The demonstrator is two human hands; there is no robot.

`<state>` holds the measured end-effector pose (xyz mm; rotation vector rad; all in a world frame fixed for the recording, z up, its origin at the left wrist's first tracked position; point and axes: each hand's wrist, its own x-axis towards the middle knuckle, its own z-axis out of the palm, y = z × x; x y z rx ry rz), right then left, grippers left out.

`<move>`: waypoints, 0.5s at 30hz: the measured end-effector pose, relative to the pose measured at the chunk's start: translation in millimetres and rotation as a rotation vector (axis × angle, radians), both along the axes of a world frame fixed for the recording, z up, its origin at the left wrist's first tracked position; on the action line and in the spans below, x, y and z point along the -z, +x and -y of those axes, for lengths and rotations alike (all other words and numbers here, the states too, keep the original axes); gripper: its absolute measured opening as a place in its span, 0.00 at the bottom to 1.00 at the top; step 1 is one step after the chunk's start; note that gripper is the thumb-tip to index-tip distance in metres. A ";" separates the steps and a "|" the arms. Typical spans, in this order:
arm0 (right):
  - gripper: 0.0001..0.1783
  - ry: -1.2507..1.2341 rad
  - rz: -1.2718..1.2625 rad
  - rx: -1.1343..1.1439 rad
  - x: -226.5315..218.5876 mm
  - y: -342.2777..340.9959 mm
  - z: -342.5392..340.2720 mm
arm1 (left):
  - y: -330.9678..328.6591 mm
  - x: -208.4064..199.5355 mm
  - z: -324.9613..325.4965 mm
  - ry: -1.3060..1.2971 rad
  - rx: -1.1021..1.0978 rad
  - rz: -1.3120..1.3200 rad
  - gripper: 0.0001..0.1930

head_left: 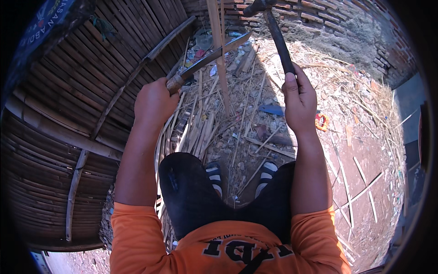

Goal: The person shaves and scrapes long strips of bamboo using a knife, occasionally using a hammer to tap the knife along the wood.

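Observation:
My left hand (155,102) is closed round the wooden handle of a machete (200,63), its long blade slanting up to the right. The blade crosses an upright strip of bamboo or wood (222,82), which looks split above the blade. Whether the blade is wedged in it, I cannot tell for sure. In my right hand (300,98) is a hammer (279,41), gripped by its dark handle. The hammer's head is raised at the top of the view, to the right of the machete tip and apart from it.
A slatted bamboo wall (59,91) rises on the left, and a brick wall (337,23) at the back. Split strips (196,132) lie about the littered ground. Beyond my right wrist lies a handsaw with an orange handle (322,122). My sandalled feet (268,173) are between the strips.

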<state>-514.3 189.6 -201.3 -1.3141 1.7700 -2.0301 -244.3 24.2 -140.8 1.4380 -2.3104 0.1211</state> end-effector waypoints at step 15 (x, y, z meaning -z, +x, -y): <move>0.25 0.263 -0.175 0.057 0.1 3.6 4.5 | -0.6 3.2 4.3 -0.017 0.008 0.014 0.16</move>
